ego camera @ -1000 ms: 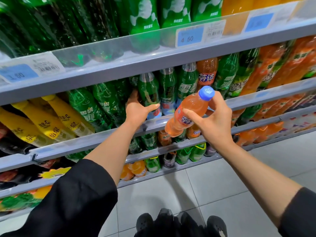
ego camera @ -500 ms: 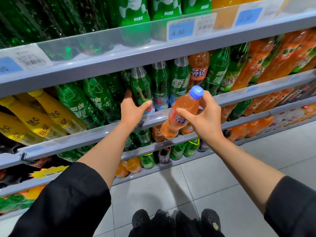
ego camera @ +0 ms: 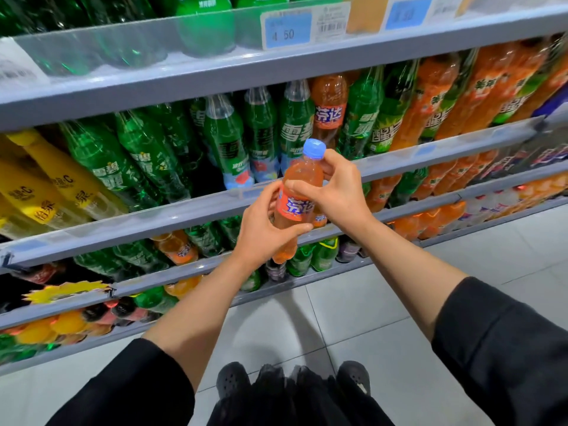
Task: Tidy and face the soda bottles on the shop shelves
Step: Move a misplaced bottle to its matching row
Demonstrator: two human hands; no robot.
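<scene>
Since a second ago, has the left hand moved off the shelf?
Yes. The left hand has left the green bottles, coming rightward to grip the orange soda bottle.

Two hands, the left hand (ego camera: 261, 229) and the right hand (ego camera: 336, 192), share one orange soda bottle (ego camera: 296, 207), before four shelf rails (ego camera: 184, 210), two blue price tags (ego camera: 287, 30) and two black shoes (ego camera: 232, 379).

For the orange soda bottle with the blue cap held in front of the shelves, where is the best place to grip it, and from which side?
Grip the orange soda bottle round its labelled middle from the left, as the left hand does; it stands nearly upright and the body is widest there. The right hand holds the narrower shoulder under the blue cap, which suits steadying.
</scene>
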